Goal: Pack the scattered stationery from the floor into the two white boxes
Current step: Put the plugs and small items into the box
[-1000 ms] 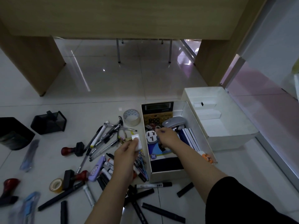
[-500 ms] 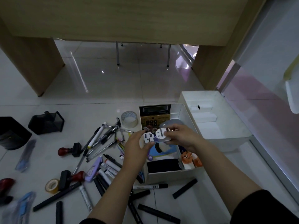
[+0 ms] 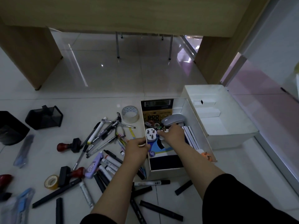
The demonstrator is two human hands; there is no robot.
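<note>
Two white boxes stand side by side on the floor. The near box [image 3: 165, 172] holds a gold calculator [image 3: 156, 110], a grey mouse [image 3: 173, 120] and booklets. The far box [image 3: 229, 137] holds only white inserts. My left hand [image 3: 136, 150] is at the near box's left wall and pinches the lower edge of a white three-pin plug [image 3: 151, 134] over the box. My right hand [image 3: 172, 135] is inside the box beside the mouse, its fingers curled round a second white plug [image 3: 165, 130]. Pens [image 3: 105, 131] and markers [image 3: 110, 164] lie scattered left of the box.
Tape rolls [image 3: 130, 114] [image 3: 51, 181], red-handled stamps [image 3: 69, 145] and black markers [image 3: 160, 208] litter the tiles. Black mesh holders [image 3: 44, 118] stand at far left. Wooden desk legs [image 3: 29, 55] [image 3: 215, 57] rise behind, and a glass partition runs along the right.
Both hands have lowered the two white plugs from above the near box down into it. The right hand has moved toward the mouse. The view has tilted slightly.
</note>
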